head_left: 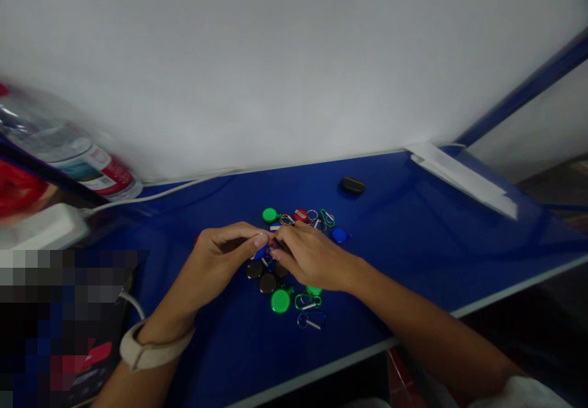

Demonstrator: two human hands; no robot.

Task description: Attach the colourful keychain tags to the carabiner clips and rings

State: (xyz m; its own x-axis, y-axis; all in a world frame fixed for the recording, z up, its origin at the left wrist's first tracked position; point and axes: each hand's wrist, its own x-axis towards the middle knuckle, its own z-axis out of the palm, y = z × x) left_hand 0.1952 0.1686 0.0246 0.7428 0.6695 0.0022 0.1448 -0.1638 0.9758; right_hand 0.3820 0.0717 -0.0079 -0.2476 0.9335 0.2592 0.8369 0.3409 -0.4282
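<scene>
Left hand (223, 258), right hand (315, 258) amid keychains (280, 301)

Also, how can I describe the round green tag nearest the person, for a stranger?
On the blue table, the left hand and right hand work above small tags and rings. Just below them lies a bright green round tag, beside dark round tags.

White wall (294, 59) behind blue desk (413, 193) (glossy top, catching light); blue metal strut (528, 86), right.

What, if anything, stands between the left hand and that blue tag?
Nothing visible does: the blue tag sits right at the fingertips of the left hand, with the right hand close beside it.
</scene>
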